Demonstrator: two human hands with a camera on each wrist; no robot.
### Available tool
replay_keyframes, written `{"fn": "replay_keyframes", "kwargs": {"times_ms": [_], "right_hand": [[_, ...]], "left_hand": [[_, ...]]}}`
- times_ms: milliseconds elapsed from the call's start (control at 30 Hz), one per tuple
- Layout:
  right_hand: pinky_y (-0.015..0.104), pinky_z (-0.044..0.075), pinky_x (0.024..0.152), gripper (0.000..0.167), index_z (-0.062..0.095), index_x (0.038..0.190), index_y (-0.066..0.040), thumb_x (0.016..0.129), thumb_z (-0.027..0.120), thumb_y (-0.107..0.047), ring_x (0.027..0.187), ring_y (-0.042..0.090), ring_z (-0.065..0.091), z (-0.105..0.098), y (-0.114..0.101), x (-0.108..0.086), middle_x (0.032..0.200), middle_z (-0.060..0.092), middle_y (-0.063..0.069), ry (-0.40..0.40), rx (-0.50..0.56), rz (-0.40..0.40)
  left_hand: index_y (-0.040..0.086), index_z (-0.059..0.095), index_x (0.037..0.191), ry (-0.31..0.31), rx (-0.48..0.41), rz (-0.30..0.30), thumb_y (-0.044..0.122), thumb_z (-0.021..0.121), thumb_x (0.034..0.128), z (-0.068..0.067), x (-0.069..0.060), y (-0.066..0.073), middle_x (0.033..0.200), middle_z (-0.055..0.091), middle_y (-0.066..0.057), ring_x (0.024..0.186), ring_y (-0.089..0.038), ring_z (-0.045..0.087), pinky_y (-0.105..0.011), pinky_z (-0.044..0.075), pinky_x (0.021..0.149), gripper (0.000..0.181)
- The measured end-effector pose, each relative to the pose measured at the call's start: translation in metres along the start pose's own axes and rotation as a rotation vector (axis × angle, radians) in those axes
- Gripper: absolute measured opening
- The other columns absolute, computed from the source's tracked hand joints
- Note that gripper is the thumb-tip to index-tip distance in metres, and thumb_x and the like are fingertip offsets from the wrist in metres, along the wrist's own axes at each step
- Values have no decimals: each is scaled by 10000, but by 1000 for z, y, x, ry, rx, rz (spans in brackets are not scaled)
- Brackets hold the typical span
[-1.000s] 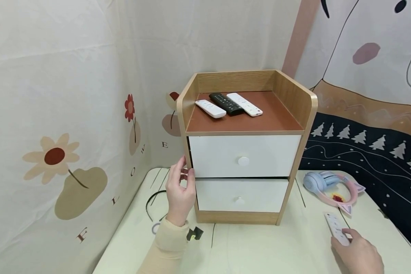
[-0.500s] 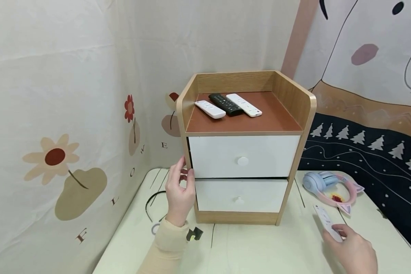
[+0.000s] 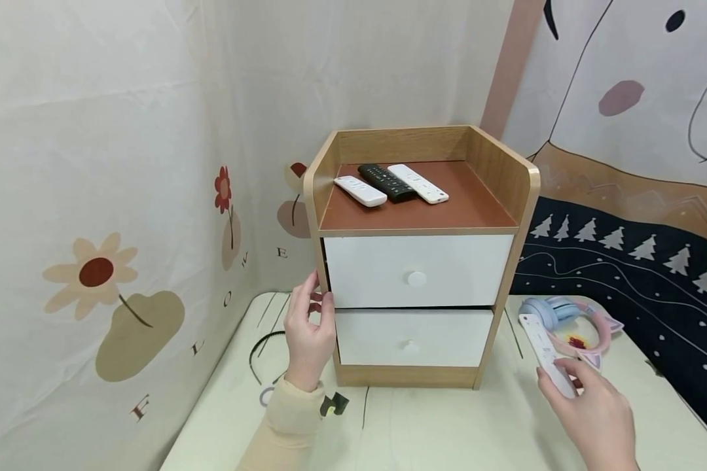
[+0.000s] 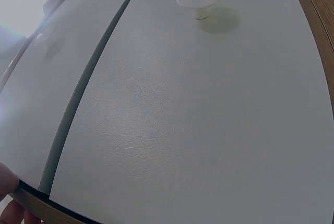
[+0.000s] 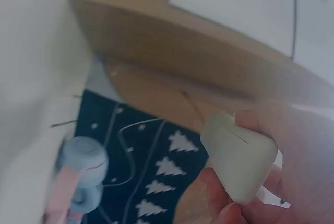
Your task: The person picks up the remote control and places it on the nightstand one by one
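Observation:
A small wooden cabinet (image 3: 406, 376) with two white drawers stands on the table. My left hand (image 3: 309, 330) grips its left side edge; in the left wrist view the drawer fronts (image 4: 198, 109) fill the picture, with fingertips (image 4: 6, 181) at the lower left corner. A white remote control (image 3: 544, 350) is in my right hand (image 3: 595, 409), pinched between thumb and fingers above the table, right of the cabinet. The right wrist view shows the remote's near end (image 5: 240, 156) close up. On the cabinet's top lie two white remotes (image 3: 361, 191) and a black remote (image 3: 387, 182).
Blue and pink cat-ear headphones (image 3: 601, 330) lie on the table behind the held remote. A black headband (image 3: 256, 356) lies left of the cabinet, partly behind the left hand. Raised wooden walls (image 3: 501, 170) border the cabinet top on three sides. Printed cloth hangs behind.
My right hand has lifted the white remote off the table and carried it left and forward, towards the cabinet. The left hand stays at the cabinet's side.

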State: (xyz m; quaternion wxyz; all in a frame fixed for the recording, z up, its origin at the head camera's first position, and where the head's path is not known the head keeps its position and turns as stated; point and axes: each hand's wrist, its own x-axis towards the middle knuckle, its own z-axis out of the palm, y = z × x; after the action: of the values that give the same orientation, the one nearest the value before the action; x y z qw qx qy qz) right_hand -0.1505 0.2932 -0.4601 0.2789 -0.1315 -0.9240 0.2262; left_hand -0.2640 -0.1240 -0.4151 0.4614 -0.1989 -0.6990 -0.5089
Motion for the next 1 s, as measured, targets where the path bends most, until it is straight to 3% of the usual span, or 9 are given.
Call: {"fn": "replay_keyframes", "kwargs": {"times_ms": [167,333,433,533,733,1000], "right_hand": [[215,405,558,386,803,1131,-68,837,911,-292,750,291,691,-4,-21,1,953,807,211,122,62,-69],[46,370,568,383,811,1093,-38,774,922,-219,768,-174,508,-12,-38,6,834,774,195,308,171,-176],[-16,355,613,388,796,1090,15,774,902,-183,841,-343,355,-20,-47,12,821,762,233,416,240,-221],[-75,344,702,385,777,1098,74,808,889,-155,882,-350,387,-28,-56,18,918,779,285,489,316,-245],[-57,373,822,404,764,1070,145,853,880,-176,945,-275,493,-38,-77,24,1159,796,319,623,436,-296],[-26,406,821,503,762,994,163,908,866,-321,922,-177,534,-47,-110,30,1131,787,347,700,553,-434]], "left_hand": [[-29,618,1507,-5,-4,-7,-51,647,1045,0,0,1,1295,707,-220,955,-283,663,-121,553,819,463],[-31,622,1504,0,5,-4,-44,650,1048,1,0,0,1289,714,-220,948,-275,672,-123,557,821,457],[-28,622,1505,1,7,-4,-47,650,1046,1,0,0,1283,715,-217,945,-275,672,-124,558,818,461],[-26,622,1506,4,9,-7,-51,650,1043,0,0,0,1276,714,-220,942,-276,671,-120,555,819,465],[-37,619,1503,4,6,-4,-50,645,1046,0,0,0,1280,712,-228,942,-279,669,-122,556,822,458],[-30,610,1516,0,0,-22,-45,649,1048,1,-1,-1,1279,706,-221,976,-185,662,-104,547,831,470]]}}
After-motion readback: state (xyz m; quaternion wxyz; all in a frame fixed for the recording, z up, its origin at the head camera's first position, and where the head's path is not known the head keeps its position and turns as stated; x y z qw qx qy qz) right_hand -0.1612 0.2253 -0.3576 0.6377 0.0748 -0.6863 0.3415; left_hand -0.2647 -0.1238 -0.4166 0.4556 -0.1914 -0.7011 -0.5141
